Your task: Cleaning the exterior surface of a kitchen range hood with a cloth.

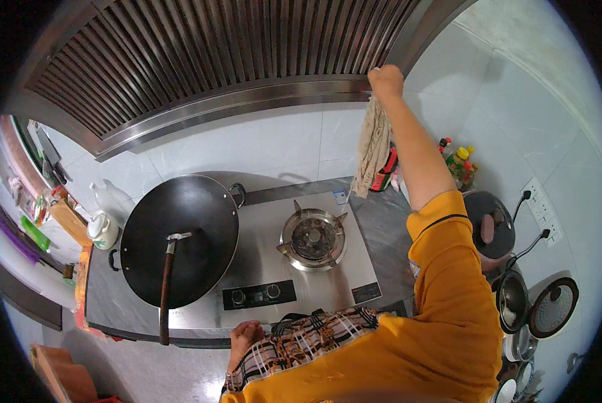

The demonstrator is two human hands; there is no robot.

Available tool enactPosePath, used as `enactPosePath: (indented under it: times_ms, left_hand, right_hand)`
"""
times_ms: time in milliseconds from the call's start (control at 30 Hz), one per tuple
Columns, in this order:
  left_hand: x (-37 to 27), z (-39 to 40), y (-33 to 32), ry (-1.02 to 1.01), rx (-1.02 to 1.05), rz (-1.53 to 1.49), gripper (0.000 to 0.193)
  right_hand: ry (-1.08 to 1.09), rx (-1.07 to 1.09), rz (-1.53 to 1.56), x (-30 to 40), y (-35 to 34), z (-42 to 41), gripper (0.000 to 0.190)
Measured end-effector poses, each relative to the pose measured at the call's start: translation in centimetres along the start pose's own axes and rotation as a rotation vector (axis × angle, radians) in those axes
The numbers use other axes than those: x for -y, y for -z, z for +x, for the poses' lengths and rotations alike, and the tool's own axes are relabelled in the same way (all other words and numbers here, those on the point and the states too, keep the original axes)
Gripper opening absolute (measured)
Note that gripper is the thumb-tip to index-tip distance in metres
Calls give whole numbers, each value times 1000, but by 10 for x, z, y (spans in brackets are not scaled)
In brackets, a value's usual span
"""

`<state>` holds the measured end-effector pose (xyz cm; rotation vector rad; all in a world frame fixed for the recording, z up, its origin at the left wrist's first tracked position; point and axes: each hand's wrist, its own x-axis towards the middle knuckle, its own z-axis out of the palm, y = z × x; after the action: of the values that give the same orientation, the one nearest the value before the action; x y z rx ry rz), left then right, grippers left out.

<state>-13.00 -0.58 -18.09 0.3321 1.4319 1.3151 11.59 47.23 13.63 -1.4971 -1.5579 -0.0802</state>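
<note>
My right hand [387, 82] is raised at the right end of the range hood's steel lower edge [280, 93], closed on a beige cloth [373, 146] that hangs down in front of the tiled wall. Down by the front edge of the gas stove, my left hand [245, 336] rests with fingers curled; whether it holds anything is not visible. A large black wok [180, 272] sits over the stove's left side, with a wooden-handled utensil [166, 292] lying in it, its handle sticking out towards me. The right burner [313, 237] is bare on the steel stove top [255, 252].
On the left stand a white lidded jar [102, 229] and a wooden board [69, 221]. Bottles [461, 163] stand in the right corner, beside a lidded cooker [489, 226]. Wall sockets [542, 211] hold two plugs. Pots and lids [553, 307] line the right side.
</note>
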Motion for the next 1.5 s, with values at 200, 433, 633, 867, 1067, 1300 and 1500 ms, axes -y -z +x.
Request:
enactPosePath:
  times_ms: [200, 433, 633, 867, 1067, 1300, 1500]
  left_hand:
    - [3, 7, 4, 4, -12, 10, 21]
    - [2, 10, 7, 60, -31, -80, 21]
    - [6, 7, 12, 21, -48, -144, 18]
    - [22, 24, 20, 4, -117, -194, 17]
    - [1, 21, 1, 37, -52, -113, 18]
    - [4, 27, 7, 6, -2, -54, 21]
    - [-8, 20, 2, 13, 2, -53, 22]
  right_hand:
    - [-163, 87, 308, -18, -11, 16, 25]
    - [-7, -26, 281, -17, -11, -1, 26]
    - [-64, -91, -27, -16, -6, 9, 25]
    - [-71, -118, 17, 16, 12, 12, 27]
    - [60, -266, 96, 32, 55, 39, 30]
    - [382, -513, -3, 56, 124, 86, 29]
    - [290, -809, 147, 66, 147, 96, 29]
